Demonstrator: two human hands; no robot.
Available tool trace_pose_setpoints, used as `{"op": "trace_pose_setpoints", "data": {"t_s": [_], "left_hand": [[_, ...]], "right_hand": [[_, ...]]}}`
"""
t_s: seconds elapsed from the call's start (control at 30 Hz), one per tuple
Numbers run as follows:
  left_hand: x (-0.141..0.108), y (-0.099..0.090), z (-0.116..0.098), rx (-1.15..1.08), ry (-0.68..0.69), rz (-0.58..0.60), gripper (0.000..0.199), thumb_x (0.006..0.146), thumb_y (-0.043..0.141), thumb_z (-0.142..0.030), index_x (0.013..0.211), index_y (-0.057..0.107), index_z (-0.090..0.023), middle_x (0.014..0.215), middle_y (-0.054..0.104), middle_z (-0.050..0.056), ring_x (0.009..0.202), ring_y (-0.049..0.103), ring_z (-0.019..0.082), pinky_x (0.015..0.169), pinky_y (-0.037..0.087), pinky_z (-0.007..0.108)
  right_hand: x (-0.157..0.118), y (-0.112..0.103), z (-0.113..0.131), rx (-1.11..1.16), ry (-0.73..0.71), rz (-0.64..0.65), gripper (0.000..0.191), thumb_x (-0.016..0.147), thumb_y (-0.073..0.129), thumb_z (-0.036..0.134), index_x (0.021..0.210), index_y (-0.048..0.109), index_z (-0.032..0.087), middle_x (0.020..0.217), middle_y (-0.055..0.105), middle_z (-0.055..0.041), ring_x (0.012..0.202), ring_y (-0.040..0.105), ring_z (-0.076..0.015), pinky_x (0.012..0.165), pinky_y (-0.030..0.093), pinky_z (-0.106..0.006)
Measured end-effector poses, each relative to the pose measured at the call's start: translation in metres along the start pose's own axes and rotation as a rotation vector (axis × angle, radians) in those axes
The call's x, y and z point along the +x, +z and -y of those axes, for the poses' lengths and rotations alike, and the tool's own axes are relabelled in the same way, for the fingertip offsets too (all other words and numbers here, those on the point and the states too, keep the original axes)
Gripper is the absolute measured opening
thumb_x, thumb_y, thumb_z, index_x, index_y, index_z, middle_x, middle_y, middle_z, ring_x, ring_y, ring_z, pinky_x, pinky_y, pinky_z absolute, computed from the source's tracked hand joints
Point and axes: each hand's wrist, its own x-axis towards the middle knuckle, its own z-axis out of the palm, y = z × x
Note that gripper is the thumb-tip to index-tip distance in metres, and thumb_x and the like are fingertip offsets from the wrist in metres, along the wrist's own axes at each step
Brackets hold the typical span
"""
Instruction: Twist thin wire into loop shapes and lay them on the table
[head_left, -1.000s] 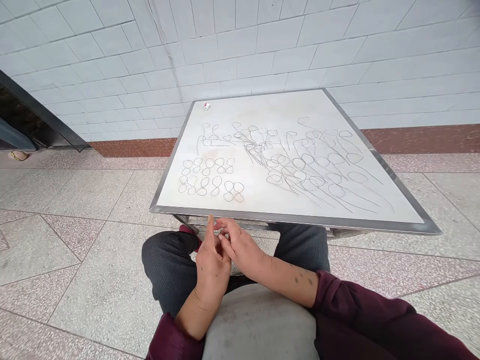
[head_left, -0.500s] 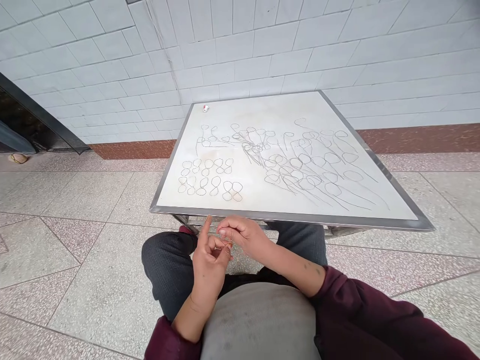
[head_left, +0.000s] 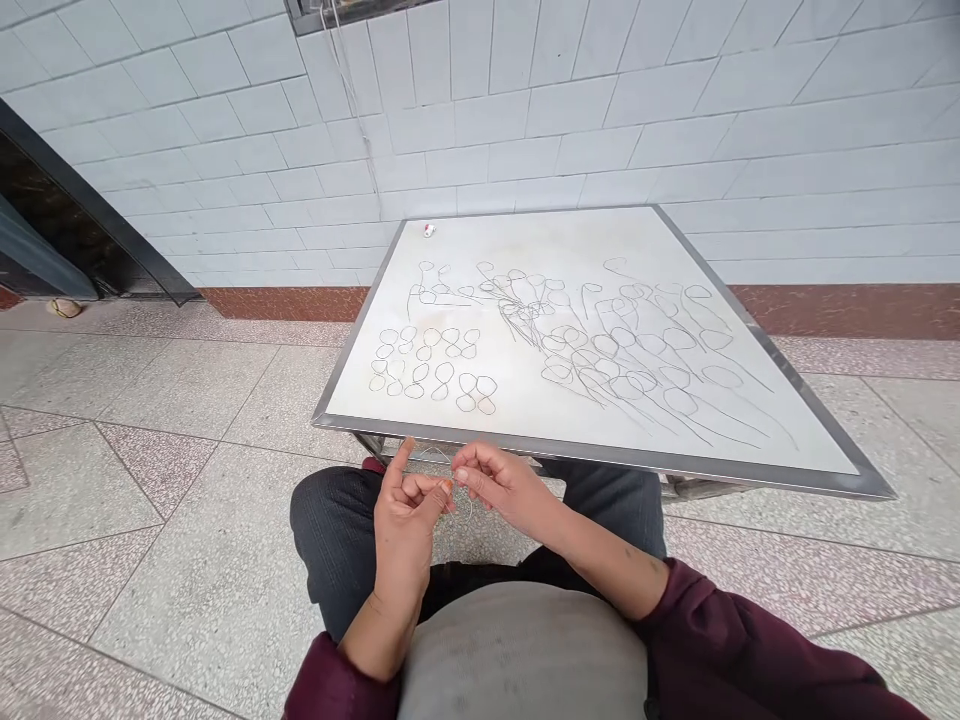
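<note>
Between my hands, just off the table's front edge, is a thin looped wire (head_left: 471, 512), pale against the floor. My left hand (head_left: 409, 500) pinches it between thumb and bent fingers, with the index finger stretched up. My right hand (head_left: 499, 485) pinches the wire close by on the right, fingertips pressed together. On the table lie several figure-eight wire pieces (head_left: 444, 380) at the front left. Several looped wires with long tails (head_left: 637, 385) spread over the right side, and a bunch of them (head_left: 525, 310) overlaps in the middle.
The white table (head_left: 517, 400) has a grey metal rim and stands against a tiled wall (head_left: 495, 130). A small red and white object (head_left: 429, 230) sits at its back left corner. My knees (head_left: 330, 530) are at the table's front edge.
My hands have drawn slightly apart, and more of the wire loop shows between them. The view has shifted a little, so the table appears lower and farther right.
</note>
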Motion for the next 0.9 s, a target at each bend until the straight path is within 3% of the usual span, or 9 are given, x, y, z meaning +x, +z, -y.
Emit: {"op": "trace_pose_setpoints", "data": {"t_s": [0.2,0.43,0.9], "left_hand": [[0.002,-0.003,0.001,0.000,-0.010,-0.021,0.068,0.074,0.071,-0.020,0.136,0.043,-0.014,0.060,0.060,-0.007,0.058,0.053,0.008,0.064,0.044,0.022],[0.005,-0.008,0.007,-0.034,-0.059,0.033,0.064,0.074,0.073,-0.024,0.132,0.047,-0.015,0.065,0.064,-0.005,0.059,0.055,0.009,0.063,0.048,0.024],[0.005,-0.012,0.003,-0.145,-0.133,0.125,0.059,0.073,0.075,-0.020,0.128,0.053,-0.018,0.087,0.074,0.004,0.072,0.064,0.011,0.074,0.050,0.026]], "right_hand": [[-0.002,0.012,-0.009,0.129,0.085,0.059,0.015,0.080,0.064,0.032,0.085,0.055,0.021,0.071,0.058,0.0027,0.058,0.050,-0.0100,0.052,0.038,-0.022],[0.002,0.009,-0.023,0.160,-0.013,0.061,0.017,0.081,0.066,0.034,0.090,0.061,0.021,0.081,0.062,0.0005,0.072,0.056,-0.0128,0.067,0.043,-0.027],[-0.001,0.002,-0.006,0.300,0.068,0.063,0.018,0.079,0.069,0.034,0.090,0.063,0.021,0.081,0.062,0.0014,0.072,0.055,-0.0114,0.070,0.042,-0.027]]}}
